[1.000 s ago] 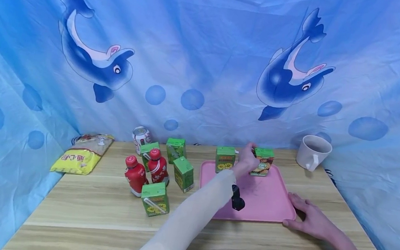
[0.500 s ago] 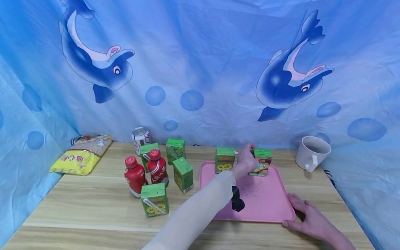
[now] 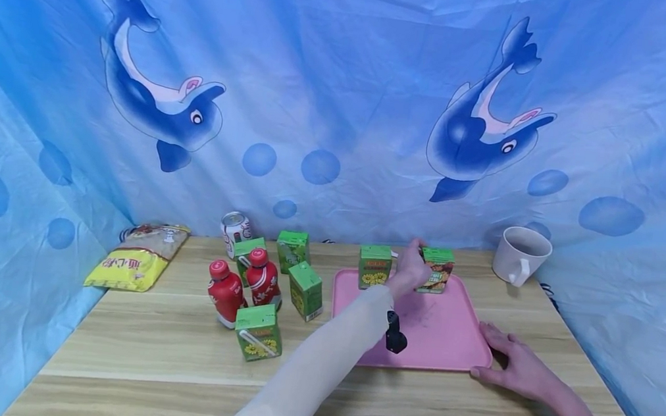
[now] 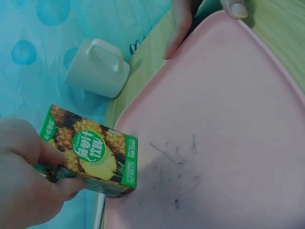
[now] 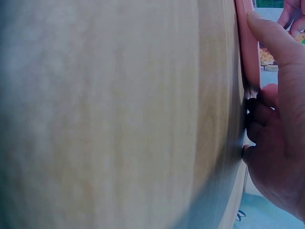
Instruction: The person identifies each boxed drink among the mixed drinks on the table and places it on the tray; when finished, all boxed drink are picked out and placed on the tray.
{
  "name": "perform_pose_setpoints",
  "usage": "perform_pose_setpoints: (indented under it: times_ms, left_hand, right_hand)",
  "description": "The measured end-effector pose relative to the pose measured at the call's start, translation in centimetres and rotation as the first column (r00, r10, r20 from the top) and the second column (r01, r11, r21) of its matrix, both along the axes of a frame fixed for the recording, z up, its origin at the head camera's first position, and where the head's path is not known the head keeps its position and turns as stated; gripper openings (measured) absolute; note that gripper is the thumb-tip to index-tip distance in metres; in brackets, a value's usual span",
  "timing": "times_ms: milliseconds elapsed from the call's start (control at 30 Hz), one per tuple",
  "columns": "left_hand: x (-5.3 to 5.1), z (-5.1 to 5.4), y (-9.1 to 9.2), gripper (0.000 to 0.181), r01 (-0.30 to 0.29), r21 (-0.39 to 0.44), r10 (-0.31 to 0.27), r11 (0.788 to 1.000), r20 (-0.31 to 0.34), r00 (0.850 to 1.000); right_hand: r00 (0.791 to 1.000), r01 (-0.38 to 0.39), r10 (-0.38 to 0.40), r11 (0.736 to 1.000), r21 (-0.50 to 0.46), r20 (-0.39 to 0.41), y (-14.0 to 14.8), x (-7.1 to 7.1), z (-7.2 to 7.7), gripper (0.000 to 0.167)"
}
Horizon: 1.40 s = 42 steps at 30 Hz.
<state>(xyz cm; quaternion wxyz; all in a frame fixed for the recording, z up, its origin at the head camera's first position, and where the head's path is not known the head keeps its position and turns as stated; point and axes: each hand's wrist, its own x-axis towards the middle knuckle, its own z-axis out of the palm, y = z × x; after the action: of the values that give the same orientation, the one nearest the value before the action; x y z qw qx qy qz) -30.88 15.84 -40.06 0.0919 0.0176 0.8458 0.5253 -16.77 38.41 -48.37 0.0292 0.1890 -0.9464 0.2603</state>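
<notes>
The left hand [image 3: 413,268] pinches a green-topped juice box [image 3: 437,270] at the back right of the pink tray [image 3: 435,336]. In the left wrist view, thumb and finger of the left hand [image 4: 33,174] hold one end of this box [image 4: 95,150], which has pineapples printed on it. The right hand [image 3: 518,366] rests at the tray's front right corner, its thumb and fingers against the rim. Seen from the right wrist, the thumb of the right hand [image 5: 281,105] touches the tray's edge [image 5: 249,52]. Another green box [image 3: 375,266] stands at the tray's back left.
A white mug [image 3: 522,254] stands at the back right. Left of the tray are several green boxes [image 3: 305,290], two red bottles [image 3: 226,293] and a can [image 3: 235,231]. A yellow bag [image 3: 137,257] lies at the far left. A curtain [image 3: 342,103] hangs behind the table.
The left hand and its box have shifted very slightly at the tray's back edge. The right hand stays at the tray's corner.
</notes>
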Motion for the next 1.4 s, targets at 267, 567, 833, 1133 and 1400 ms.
perform_pose_setpoints:
  times_ms: [267,567,833,1133,1400]
  left_hand:
    - [0.6,0.8,-0.2,0.078,0.021,-0.036,-0.023,0.999,-0.078,0.997]
    - [2.8,4.3,-0.2,0.07,0.016,-0.111,-0.061,0.994,-0.417,0.907]
    - [3.9,7.9,-2.3,0.055,0.084,-0.098,-0.123,0.992,-0.515,0.848]
    - [6.9,12.4,-6.9,0.038,0.329,-0.109,-0.332,0.938,-0.549,0.767]
    - [8.9,14.0,-12.0,0.039,0.382,-0.066,-0.357,0.922,-0.528,0.771]
  right_hand:
    - [1.0,-0.013,0.013,1.0,-0.007,0.006,-0.3,-0.1,0.0,0.093]
    - [1.0,-0.02,0.02,1.0,-0.014,0.017,-0.5,-0.2,0.4,0.092]
    - [1.0,-0.029,0.029,1.0,-0.002,0.008,-0.6,-0.1,0.3,0.091]
    - [0.999,0.002,-0.002,1.0,0.003,0.036,-0.3,0.0,0.5,0.091]
    - [0.998,-0.001,0.001,1.0,0.01,0.066,-0.2,0.0,0.6,0.092]
